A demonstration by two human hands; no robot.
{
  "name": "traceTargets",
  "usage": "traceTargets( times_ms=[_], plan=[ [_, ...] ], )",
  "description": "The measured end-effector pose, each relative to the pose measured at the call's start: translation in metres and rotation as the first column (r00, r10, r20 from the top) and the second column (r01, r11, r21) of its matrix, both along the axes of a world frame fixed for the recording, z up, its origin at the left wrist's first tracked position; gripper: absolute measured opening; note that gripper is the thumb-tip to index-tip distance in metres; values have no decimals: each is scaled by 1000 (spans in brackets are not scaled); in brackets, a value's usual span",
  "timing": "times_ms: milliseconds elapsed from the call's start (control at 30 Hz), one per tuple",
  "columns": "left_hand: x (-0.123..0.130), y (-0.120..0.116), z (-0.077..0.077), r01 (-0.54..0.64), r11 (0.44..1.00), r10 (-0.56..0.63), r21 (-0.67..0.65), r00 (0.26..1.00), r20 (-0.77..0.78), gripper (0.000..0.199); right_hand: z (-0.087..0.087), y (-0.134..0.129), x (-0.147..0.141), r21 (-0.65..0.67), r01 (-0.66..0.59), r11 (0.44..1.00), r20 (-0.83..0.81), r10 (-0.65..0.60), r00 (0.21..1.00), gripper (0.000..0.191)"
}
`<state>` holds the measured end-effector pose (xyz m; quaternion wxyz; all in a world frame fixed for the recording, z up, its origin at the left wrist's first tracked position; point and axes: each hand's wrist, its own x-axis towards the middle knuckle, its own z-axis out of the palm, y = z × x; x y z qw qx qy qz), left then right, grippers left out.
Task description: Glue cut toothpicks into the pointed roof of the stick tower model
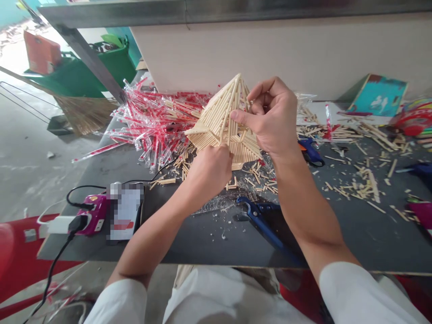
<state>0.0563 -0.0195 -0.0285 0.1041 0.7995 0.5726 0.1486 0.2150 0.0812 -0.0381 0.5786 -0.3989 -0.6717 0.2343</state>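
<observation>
Pinched between thumb and fingers, the peak of the stick model (224, 119) is in the right hand (272, 117), while the left hand (212, 168) is closed at its lower front. This model is above the table (202, 234), toward twelve o'clock; blue pliers (259, 220) lie at five o'clock from it, wrapped sticks (155, 121) at nine.

Worn on head; looking forward and down across table (195, 236), close above left hand (212, 168) and right hand (275, 119). Reaching from lap (216, 294) below to board (297, 58) beyond; catching floor (20, 153) at left.
</observation>
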Motion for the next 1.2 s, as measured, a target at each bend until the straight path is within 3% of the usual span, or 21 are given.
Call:
traceTargets(
  times_ms=[500,667,933,1200],
  plan=[
    [7,2,1,-91,995,89,34,995,52,34,0,0,-1,-65,-8,998,-1,8,1000,49],
    [12,1,-1,-133,991,131,14,987,90,32,0,2,-1,-33,-16,999,-5,15,1000,42],
    [21,0,-8,-173,981,165,91,983,84,30,0,4,-1,-29,-79,996,-56,78,995,35],
    [26,0,-12,-217,970,212,107,976,50,26,-1,2,-6,-14,-44,999,-55,43,998,30]
  ],
)
